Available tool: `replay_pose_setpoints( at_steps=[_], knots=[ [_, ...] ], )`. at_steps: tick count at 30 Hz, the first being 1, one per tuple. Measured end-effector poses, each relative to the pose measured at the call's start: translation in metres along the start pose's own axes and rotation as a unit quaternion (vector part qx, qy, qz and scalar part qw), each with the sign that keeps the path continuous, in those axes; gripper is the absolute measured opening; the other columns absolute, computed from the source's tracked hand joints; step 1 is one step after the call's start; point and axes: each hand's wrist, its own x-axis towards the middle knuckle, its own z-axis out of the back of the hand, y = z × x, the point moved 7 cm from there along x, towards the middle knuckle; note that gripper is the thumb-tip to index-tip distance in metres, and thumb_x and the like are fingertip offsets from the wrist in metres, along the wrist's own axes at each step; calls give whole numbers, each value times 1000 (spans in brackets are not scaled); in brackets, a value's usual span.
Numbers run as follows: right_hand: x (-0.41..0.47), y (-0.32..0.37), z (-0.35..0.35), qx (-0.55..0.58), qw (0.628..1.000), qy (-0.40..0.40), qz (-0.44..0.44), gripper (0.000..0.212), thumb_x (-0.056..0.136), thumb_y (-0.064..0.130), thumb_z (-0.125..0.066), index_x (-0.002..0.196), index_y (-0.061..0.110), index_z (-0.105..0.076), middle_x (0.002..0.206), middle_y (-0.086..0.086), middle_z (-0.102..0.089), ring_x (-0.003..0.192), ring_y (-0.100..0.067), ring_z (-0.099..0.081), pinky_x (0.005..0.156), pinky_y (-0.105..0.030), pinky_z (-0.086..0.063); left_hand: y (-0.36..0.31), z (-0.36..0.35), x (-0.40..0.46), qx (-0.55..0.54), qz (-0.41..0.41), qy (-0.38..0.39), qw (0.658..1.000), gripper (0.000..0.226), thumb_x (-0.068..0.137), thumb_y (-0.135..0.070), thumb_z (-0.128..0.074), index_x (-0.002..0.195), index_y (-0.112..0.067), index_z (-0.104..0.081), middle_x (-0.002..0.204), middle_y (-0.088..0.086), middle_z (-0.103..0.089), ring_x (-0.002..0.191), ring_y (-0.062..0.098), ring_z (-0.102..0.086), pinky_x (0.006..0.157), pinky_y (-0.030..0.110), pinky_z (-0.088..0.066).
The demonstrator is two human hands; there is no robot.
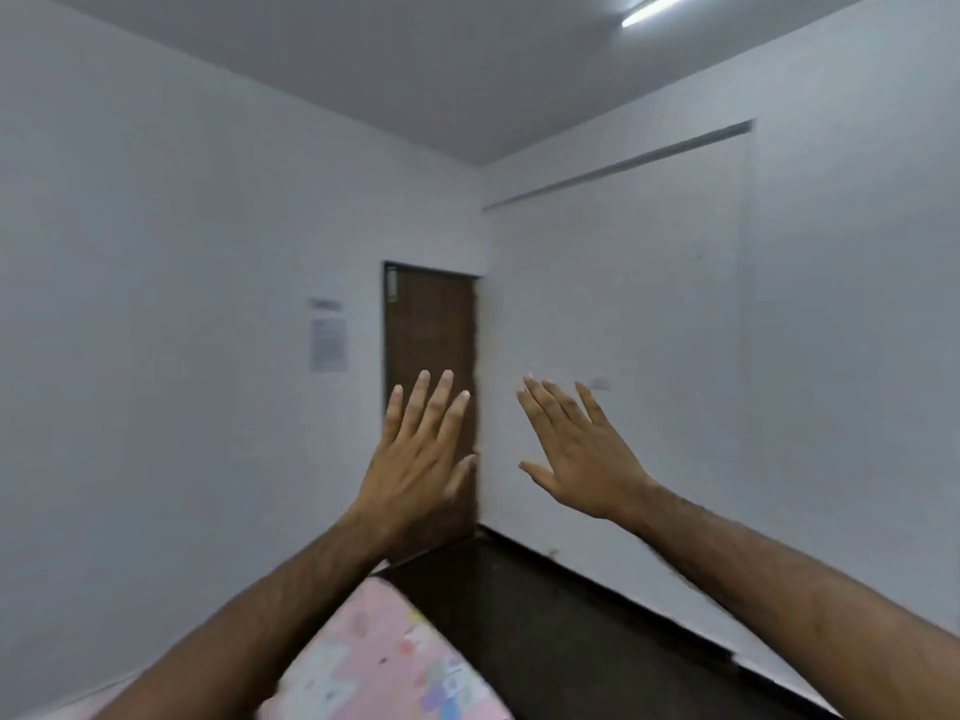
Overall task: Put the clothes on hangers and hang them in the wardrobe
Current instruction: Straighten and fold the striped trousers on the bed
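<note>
Both of my hands are raised in front of me with the backs toward the camera. My left hand [418, 459] has its fingers straight and spread, and holds nothing. My right hand [582, 454] is likewise flat with straight fingers and holds nothing. The two hands are apart, about a hand's width between them. No clothes, hangers or wardrobe show in the head view.
A brown door [428, 335] stands in the far corner between two white walls. A paper notice [328, 345] is stuck left of it. A bed with a pink patterned sheet [384, 662] lies at the bottom centre. Dark floor [545, 615] runs along the right wall.
</note>
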Motion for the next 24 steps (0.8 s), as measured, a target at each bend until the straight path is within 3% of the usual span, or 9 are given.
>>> replay_pose_setpoints(
  at_steps=[3, 5, 9, 15, 24],
  knots=[
    [59, 96, -46, 67, 997, -12, 48, 84, 93, 59, -33, 159, 8, -26, 166, -12, -25, 152, -29, -28, 122, -57, -17, 94, -30, -63, 67, 55, 63, 994, 73, 96, -54, -27, 155, -11, -32, 166, 15, -17, 153, 36, -11, 121, 57, -9],
    [90, 160, -78, 102, 991, -22, 82, 85, 92, 58, -46, 159, 8, -27, 166, -11, -26, 152, -28, -29, 122, -57, -15, 152, -43, -103, 115, 86, 107, 984, 73, 98, -53, -23, 156, -10, -28, 166, 16, -12, 154, 37, -8, 121, 57, -4],
    [129, 274, -138, 169, 975, -10, 142, 88, 95, 58, -50, 161, 7, -20, 168, -12, -19, 153, -30, -26, 123, -60, -16, 240, -65, -180, 177, 125, 190, 958, 72, 101, -51, -33, 158, -9, -19, 167, 15, -3, 154, 36, 0, 123, 57, 0],
    [153, 409, -228, 265, 942, 72, 191, 84, 102, 57, -38, 162, 9, -5, 170, -9, -3, 156, -28, -11, 125, -57, -2, 331, -107, -277, 221, 174, 288, 915, 70, 98, -48, -50, 154, -7, -34, 164, 16, -20, 152, 38, -17, 121, 60, -12],
    [163, 543, -334, 314, 908, 190, 205, 80, 103, 53, -41, 162, 13, -7, 170, -8, -5, 156, -27, -11, 125, -57, -5, 419, -195, -375, 186, 191, 373, 889, 66, 95, -46, -56, 148, -9, -44, 159, 15, -34, 147, 39, -31, 117, 62, -24]
  ],
)
